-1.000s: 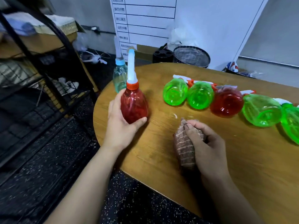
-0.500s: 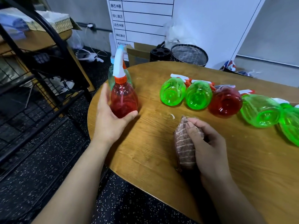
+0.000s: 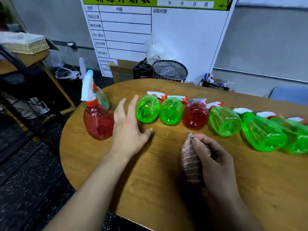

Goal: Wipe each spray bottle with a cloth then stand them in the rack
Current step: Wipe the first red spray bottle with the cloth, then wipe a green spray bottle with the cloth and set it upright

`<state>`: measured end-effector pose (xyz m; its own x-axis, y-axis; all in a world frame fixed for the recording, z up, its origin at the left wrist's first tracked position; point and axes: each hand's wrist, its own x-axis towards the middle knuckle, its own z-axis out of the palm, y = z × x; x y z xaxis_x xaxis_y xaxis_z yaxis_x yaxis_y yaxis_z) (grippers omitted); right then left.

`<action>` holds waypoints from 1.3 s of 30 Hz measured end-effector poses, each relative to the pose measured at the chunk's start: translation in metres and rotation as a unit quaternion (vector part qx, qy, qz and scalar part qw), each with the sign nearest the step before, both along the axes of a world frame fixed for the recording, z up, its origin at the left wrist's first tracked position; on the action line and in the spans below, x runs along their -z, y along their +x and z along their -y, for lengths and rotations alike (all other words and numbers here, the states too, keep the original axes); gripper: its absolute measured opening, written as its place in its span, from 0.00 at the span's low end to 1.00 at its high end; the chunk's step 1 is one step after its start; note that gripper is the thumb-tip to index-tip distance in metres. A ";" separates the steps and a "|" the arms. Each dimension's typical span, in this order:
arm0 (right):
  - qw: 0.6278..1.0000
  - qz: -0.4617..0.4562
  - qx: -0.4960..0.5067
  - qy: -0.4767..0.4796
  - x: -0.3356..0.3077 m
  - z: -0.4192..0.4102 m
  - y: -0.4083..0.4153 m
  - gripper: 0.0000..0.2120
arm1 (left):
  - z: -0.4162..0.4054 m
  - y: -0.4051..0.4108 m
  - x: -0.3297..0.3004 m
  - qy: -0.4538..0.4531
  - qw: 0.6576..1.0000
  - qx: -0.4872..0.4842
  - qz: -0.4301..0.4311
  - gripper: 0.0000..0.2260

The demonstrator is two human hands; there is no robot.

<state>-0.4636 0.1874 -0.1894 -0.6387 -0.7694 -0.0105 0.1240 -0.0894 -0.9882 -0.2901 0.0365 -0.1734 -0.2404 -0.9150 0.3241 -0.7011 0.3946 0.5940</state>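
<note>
- Right hand [image 3: 215, 162]: fingers curled round a bunched brown striped cloth [image 3: 190, 161], resting on the wooden table [image 3: 150, 185] near the front edge.
- Left hand [image 3: 128, 129]: fingers straight and spread, holding nothing, over the table between the upright red bottle and the row of lying bottles. Whether it touches the red bottle, can't tell.
- Upright red spray bottle [image 3: 98, 120]: stands at the table's left edge, white trigger head, orange collar.
- Just behind it a pale green-blue spray bottle [image 3: 101, 97], also upright, mostly hidden.
- Row lying on their sides, bases toward the camera, heads pointing away: green bottle [image 3: 147, 108], second green bottle [image 3: 170, 110], red bottle [image 3: 195, 114], third green bottle [image 3: 225, 120], then two more green ones [image 3: 263, 132] running off the right edge. Neighbours touch or nearly so.
- Black metal rack [image 3: 20, 75]: left of the table, on the floor; no spray bottles visible in it.
- Far side: round mesh basket [image 3: 170, 70], dark cup holder [image 3: 142, 70], whiteboard chart [image 3: 150, 30] leaning on the wall.
</note>
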 end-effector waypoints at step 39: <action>0.965 -0.114 0.095 -0.216 -0.161 -0.092 -0.066 0.09 | -0.176 -0.119 -0.125 0.356 0.659 0.318 -0.582 0.21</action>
<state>-0.5294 0.2793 -0.0286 -0.7165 -0.5396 0.4421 -0.1508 -0.4989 -0.8534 -0.4095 0.2130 -0.0486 -0.6162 -0.7687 0.1717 0.5646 -0.2791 0.7768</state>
